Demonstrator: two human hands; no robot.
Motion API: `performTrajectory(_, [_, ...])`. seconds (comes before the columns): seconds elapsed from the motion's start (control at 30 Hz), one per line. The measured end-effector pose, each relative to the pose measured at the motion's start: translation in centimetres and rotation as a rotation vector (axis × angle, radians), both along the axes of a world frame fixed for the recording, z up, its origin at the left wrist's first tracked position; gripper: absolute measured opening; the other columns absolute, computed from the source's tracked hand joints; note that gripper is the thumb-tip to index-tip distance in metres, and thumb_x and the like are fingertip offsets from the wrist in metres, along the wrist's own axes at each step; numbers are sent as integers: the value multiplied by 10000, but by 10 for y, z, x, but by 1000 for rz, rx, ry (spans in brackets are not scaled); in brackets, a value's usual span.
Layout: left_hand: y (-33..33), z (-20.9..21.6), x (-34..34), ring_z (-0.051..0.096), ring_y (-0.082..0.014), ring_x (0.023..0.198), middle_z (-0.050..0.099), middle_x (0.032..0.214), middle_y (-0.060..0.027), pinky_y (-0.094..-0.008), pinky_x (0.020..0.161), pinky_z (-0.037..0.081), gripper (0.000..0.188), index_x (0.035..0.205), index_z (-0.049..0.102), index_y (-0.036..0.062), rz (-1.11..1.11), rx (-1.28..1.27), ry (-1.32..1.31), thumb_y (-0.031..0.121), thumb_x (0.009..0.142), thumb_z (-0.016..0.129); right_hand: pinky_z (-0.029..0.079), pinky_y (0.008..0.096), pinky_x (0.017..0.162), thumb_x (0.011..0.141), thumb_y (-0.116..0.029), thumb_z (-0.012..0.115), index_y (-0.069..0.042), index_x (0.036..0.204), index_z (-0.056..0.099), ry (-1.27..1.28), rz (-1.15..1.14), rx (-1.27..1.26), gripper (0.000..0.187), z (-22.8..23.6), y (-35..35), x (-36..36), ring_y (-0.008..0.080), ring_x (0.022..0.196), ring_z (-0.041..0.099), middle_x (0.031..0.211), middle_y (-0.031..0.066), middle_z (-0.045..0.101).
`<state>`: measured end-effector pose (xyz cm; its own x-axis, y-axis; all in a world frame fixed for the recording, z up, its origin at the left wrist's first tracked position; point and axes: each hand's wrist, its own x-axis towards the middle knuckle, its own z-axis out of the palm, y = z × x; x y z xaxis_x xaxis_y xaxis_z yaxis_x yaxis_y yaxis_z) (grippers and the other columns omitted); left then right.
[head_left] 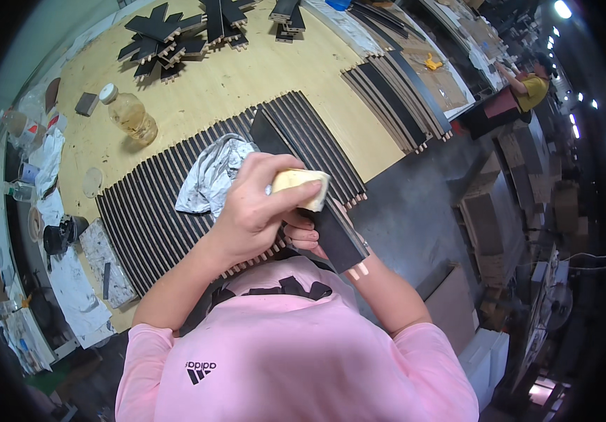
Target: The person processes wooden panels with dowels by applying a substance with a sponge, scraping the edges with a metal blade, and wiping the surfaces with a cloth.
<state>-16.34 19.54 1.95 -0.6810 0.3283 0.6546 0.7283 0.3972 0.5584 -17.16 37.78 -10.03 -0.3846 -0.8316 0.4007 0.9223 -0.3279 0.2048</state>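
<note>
My left hand [250, 204] pinches a pale yellow sponge [296, 181] between thumb and fingers. The sponge sits against the upper edge of a black wooden slat [336, 238] with light dowel pegs at its near end. My right hand [304, 235] grips that slat from below, its fingers partly hidden behind it. The slat slants away from me over a row of similar black-edged slats [155, 225] laid side by side on the table. A crumpled, stained white cloth [211, 176] lies on the row, just left of my left hand.
The yellowish table [246, 77] bears a pile of crossed black slats [158, 35] at the back. A capped jar of amber liquid [130, 116] stands at the left, near plastic bottles [21, 126]. More slats [394, 98] lie at the right. Beyond, a person [524, 91] works.
</note>
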Motion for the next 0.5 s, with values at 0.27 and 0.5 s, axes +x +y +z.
performTrajectory(0.27, [9,8,13,575,-320,962,621,1092,-156,-409,816,498,462,1118,707,131,-110,-13,-11,23,669,714,450,324,467,1006,-401,373,-52,1076,557,43,-172,485,401,7,9,15,197,613,553,784,86,558])
performTrajectory(0.5, [1,20,24,563,-339,961,606,1090,-155,-416,806,497,474,1118,707,115,-186,-70,-42,47,655,785,342,289,350,1007,-400,379,-24,1064,542,-182,-271,1418,414,47,-15,24,159,426,431,601,61,433])
